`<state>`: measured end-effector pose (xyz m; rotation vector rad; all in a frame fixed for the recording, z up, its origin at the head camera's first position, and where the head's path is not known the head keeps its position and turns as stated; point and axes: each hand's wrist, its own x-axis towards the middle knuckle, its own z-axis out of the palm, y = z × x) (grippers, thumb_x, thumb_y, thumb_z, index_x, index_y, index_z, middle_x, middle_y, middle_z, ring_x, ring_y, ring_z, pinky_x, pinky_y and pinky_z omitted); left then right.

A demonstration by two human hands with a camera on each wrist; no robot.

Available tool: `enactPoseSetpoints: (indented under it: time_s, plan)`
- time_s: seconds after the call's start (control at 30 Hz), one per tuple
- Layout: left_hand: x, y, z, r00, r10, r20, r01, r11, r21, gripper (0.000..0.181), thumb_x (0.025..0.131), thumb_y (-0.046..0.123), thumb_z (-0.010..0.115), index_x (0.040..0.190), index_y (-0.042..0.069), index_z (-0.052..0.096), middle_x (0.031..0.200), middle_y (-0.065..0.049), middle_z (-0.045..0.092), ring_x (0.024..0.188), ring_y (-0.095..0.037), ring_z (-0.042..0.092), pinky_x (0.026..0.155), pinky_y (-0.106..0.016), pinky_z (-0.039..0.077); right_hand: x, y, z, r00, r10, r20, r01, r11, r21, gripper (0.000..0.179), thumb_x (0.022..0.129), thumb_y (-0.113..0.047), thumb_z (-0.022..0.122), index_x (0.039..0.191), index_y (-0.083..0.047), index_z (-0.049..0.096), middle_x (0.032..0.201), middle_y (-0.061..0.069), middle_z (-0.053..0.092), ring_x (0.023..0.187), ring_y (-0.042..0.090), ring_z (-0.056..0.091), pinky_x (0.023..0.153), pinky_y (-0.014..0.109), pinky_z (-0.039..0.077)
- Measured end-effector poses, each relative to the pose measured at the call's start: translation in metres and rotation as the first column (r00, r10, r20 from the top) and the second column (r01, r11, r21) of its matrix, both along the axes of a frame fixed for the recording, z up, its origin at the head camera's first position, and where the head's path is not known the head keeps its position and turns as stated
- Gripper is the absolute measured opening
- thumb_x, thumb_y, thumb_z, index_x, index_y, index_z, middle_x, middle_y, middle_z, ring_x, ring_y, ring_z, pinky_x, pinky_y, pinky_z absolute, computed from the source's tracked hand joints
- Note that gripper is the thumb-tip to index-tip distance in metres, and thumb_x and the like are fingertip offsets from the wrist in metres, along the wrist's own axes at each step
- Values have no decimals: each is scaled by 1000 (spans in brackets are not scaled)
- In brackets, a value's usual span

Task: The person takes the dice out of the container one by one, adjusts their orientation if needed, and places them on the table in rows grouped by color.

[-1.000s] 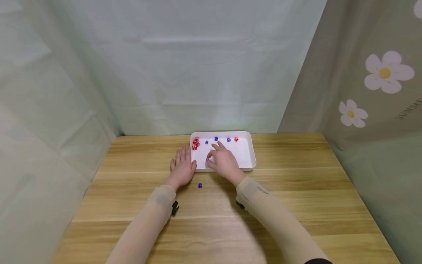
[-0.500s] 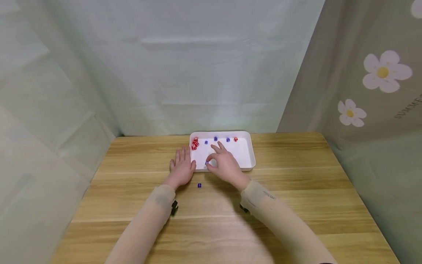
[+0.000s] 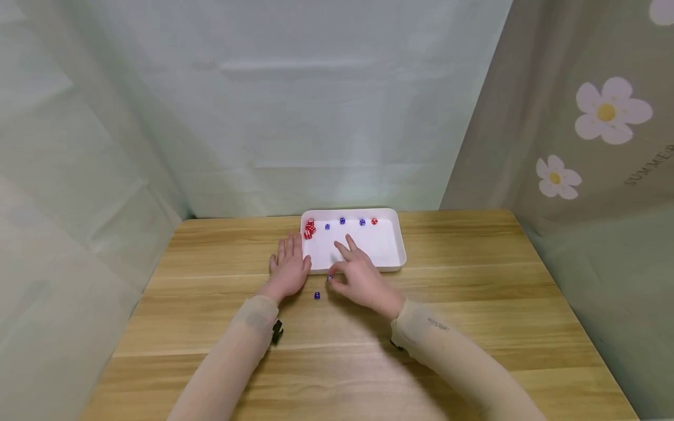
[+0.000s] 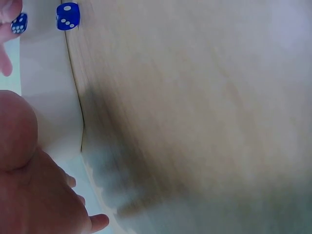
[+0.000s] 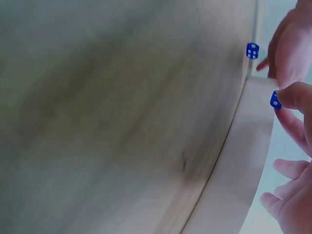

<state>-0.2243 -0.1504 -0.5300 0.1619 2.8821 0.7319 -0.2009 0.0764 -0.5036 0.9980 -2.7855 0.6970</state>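
Note:
My right hand (image 3: 363,282) pinches a blue die (image 5: 275,100) between thumb and index finger, at the front edge of the white tray (image 3: 387,251); its other fingers reach out over the tray. In the left wrist view the pinched blue die (image 4: 19,23) shows at the top left corner. My left hand (image 3: 288,273) lies with straight fingers against the tray's left side. On the table in front of the tray, between both hands, sits another blue die (image 3: 317,296), seen larger in the left wrist view.
Inside the tray, several red dice (image 3: 309,229) cluster in the back left corner. Along its back stand a few blue dice (image 3: 342,221) and one red die (image 3: 374,221). The wooden table (image 3: 474,327) meets a pale curtain (image 3: 326,117) at its rear edge.
My right hand has drawn back toward me with the pinched blue die, from over the tray to its front edge. The left hand has stayed by the tray.

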Motion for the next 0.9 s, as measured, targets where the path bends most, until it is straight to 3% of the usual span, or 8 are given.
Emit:
enactPoseSetpoints:
  time_s: [0.3, 0.9]
  plan:
    - [0, 1, 3, 1000, 8, 2, -8, 1000, -3, 76, 115, 37, 35, 171, 1, -2, 178, -24, -5, 161, -47, -12, 122, -77, -1, 8, -7, -3, 999, 32, 25, -35, 993, 110, 8, 95, -31, 80, 98, -24, 82, 168, 19, 39, 162, 45, 14, 126, 63, 24]
    - [6, 4, 10, 1000, 13, -9, -13, 1000, -23, 75, 114, 34, 35, 170, -1, 0, 177, -26, -3, 161, -49, -7, 122, -76, 3, 20, -15, -3, 999, 30, 20, -33, 988, 154, 5, 91, -30, 84, 94, -25, 84, 171, 19, 34, 162, 45, 9, 127, 64, 17]
